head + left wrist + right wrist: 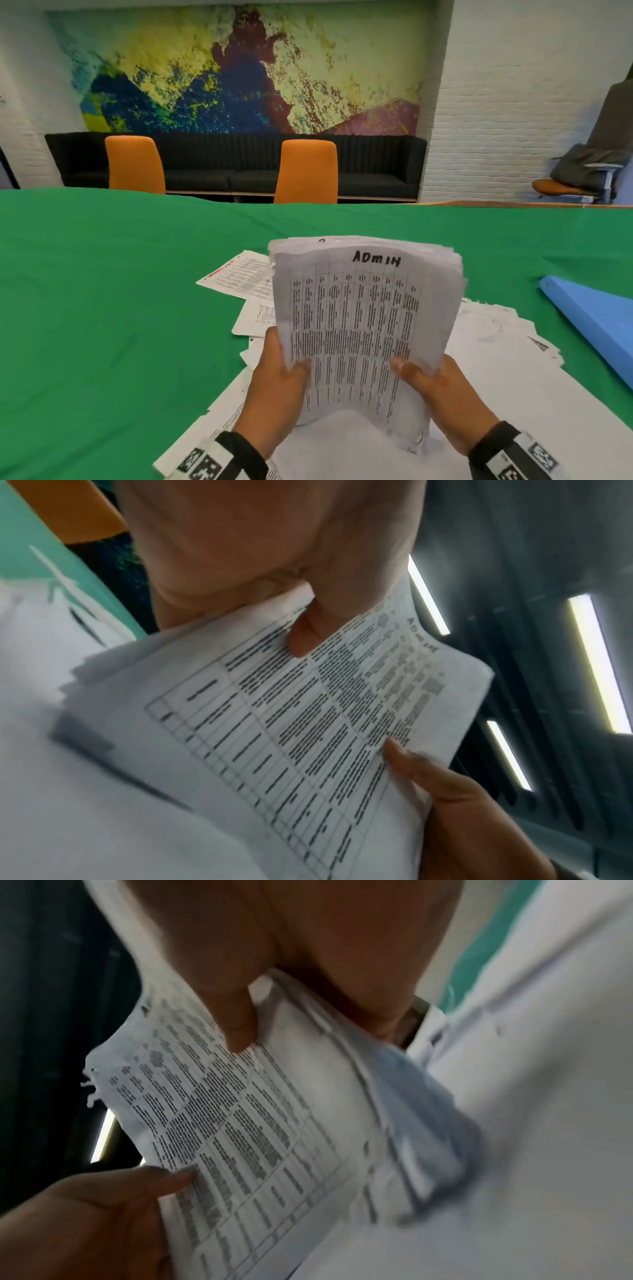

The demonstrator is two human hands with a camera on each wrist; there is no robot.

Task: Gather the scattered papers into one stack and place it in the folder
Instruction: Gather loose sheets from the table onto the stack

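A thick stack of papers (363,325) stands upright above the table, its top sheet a printed table headed "ADMIN". My left hand (277,383) grips its lower left edge, thumb across the front. My right hand (442,394) grips the lower right edge the same way. In the left wrist view the stack (308,723) sits under my left thumb (304,634); the right wrist view shows the stack (257,1123) pinched by my right thumb (240,1026). More loose papers (507,377) lie scattered on the green table (102,291) beneath. A blue folder (596,318) lies at the right.
Printed sheets (239,277) lie beyond the stack on the left. Two orange chairs (306,171) and a black sofa (219,161) stand past the table's far edge. An office chair (582,178) is at the far right.
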